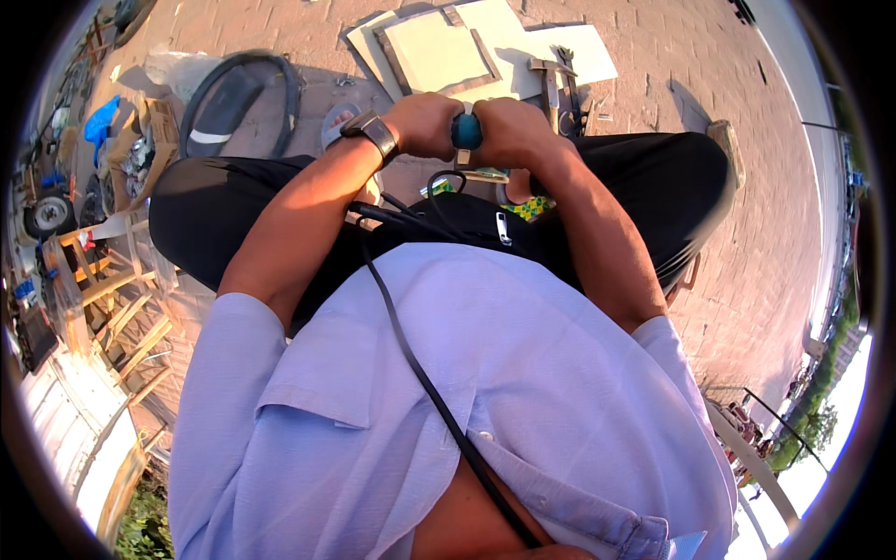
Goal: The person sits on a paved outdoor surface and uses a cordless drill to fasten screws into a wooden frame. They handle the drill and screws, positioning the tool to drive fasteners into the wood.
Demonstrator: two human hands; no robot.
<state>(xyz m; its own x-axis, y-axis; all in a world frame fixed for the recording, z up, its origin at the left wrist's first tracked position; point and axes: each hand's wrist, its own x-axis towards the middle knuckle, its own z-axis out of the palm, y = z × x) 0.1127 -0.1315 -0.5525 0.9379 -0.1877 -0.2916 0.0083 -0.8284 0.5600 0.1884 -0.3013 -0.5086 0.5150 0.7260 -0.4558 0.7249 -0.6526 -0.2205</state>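
Head camera looks down at a person sitting with bent knees, with both hands close together. Take the pale boards (564, 49) as the mark for every place. The blue round thing (467, 132) is just on the person's side of the boards, between the two hands. The left hand (426, 127) curls around its left side, and the right hand (510, 132) curls around its right side. So both grips look closed on it, but most fingertips are hidden, and I cannot tell how hard they squeeze.

The step now seems to be holding this thing steady with two hands. I think the next move calls for both hands to work together, and for care with the black cord (397, 327), which is on the person's side of the boards. A hammer (550, 93) lies at the right part of the boards. A black rubber ring (292, 98) sits to their left.
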